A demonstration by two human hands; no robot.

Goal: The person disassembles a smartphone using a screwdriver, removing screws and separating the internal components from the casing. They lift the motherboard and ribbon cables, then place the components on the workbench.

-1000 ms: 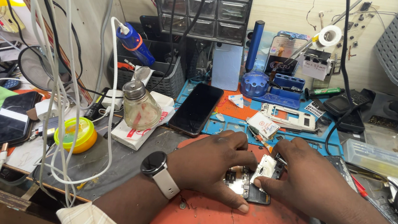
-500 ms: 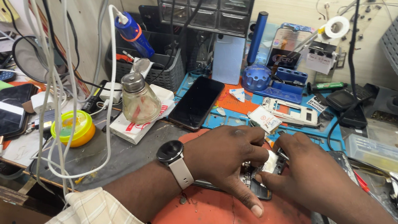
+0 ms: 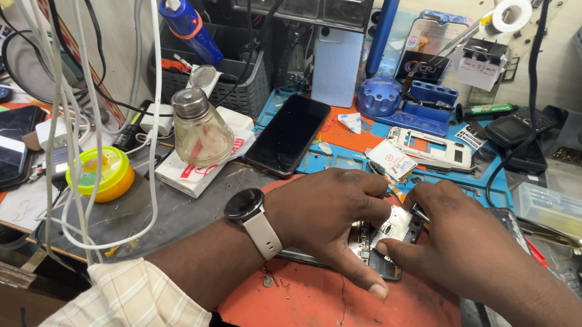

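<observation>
An opened phone [image 3: 383, 243] with its inner board showing lies on the orange work mat [image 3: 330, 324]. My left hand [image 3: 329, 216], with a watch on the wrist, presses down on the phone's left side, its index finger stretched along the lower edge. My right hand [image 3: 463, 240] rests on the phone's right side, thumb and fingers pinching at a small part near the top, where a thin metal tool tip [image 3: 414, 212] shows. Both hands hide most of the phone.
A black phone [image 3: 288, 135] lies face up behind the hands, next to a glass dispenser bottle [image 3: 199, 130]. A white phone frame [image 3: 426, 147] sits on the blue mat. White cables [image 3: 71, 85] hang at left over a yellow tin [image 3: 101, 171]. A clear plastic box [image 3: 573, 213] stands right.
The camera has shifted slightly left and closer. Both hands stay on the opened phone, the left index finger now stretched further along its lower edge.
</observation>
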